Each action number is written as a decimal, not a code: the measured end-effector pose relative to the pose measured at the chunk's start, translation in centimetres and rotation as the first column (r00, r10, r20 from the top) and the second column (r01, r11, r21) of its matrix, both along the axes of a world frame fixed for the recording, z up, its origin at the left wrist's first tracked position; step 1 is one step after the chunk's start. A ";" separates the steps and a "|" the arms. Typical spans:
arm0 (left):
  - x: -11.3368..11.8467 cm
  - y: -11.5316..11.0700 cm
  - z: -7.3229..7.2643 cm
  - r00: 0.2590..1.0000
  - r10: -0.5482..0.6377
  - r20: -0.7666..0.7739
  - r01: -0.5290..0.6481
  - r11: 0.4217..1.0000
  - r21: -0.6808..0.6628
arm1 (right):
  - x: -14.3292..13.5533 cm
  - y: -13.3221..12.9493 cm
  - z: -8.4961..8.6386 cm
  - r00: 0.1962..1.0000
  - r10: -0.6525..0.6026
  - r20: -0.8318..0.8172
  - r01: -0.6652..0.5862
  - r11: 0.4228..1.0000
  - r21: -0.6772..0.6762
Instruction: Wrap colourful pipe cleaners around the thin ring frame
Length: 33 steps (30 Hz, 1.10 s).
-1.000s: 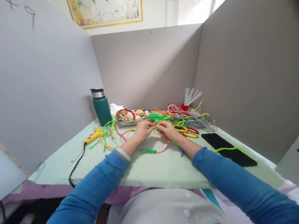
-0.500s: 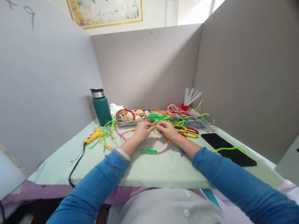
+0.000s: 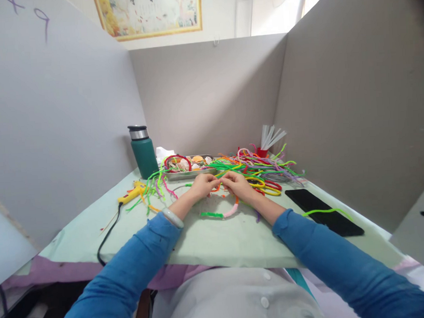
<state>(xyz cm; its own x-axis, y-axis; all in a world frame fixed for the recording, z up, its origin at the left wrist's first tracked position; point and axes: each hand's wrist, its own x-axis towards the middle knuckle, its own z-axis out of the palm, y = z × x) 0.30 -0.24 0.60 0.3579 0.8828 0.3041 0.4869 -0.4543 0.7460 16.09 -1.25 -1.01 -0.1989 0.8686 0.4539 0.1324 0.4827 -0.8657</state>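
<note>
My left hand (image 3: 203, 185) and my right hand (image 3: 236, 184) meet fingertip to fingertip above the table, both in a pinch. Between them they hold a curved multicoloured pipe cleaner (image 3: 231, 211). Its pink and orange stretch curls down from below my right hand and ends in a green length on the left. A bit of orange shows in the gap between the hands, and a short green end pokes out left of my left hand. The exact spot under the fingertips is hidden.
Behind the hands lie a metal tray (image 3: 191, 175) of shells and a heap of pipe cleaners (image 3: 259, 168). On the left are a green bottle (image 3: 144, 156) and a corded yellow glue gun (image 3: 131, 192). A black phone-like slab (image 3: 322, 212) lies right; glue sticks (image 3: 270, 136) stand behind.
Both hands stay nearly in place. The orange end left of my left hand is gone from there; a green end shows instead, and orange now shows between the hands.
</note>
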 end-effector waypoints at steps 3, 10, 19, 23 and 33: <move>0.1 -0.2 0.1 0.996 -0.037 0.081 0.043 0.996 -0.072 | -0.1 -0.1 0.2 0.999 0.029 -0.015 -0.029 1.000 -0.011; 0.2 -0.7 0.3 0.978 -0.064 0.197 0.102 0.977 -0.188 | -0.1 -0.3 0.3 0.999 0.049 -0.023 -0.049 0.999 -0.018; 0.1 -1.6 1.1 0.944 -0.114 0.309 0.232 0.898 -0.375 | 0.1 -0.1 0.2 0.995 0.074 -0.068 -0.076 0.996 -0.039; -0.1 -1.6 1.1 0.911 -0.181 0.371 0.333 0.853 -0.402 | 0.1 -0.1 0.2 0.994 0.069 -0.086 -0.073 0.996 -0.051; 0.4 -1.4 0.7 0.988 -0.098 0.121 0.122 0.970 -0.210 | 0.3 0.3 -0.1 0.996 0.063 -0.066 -0.067 0.996 -0.063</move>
<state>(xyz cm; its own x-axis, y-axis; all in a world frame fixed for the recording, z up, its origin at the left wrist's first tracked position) 0.72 -1.59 1.34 0.4321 0.8887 0.1533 0.3531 -0.3232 0.8780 16.34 -0.90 -1.13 -0.2283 0.8827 0.4107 0.0455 0.4311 -0.9012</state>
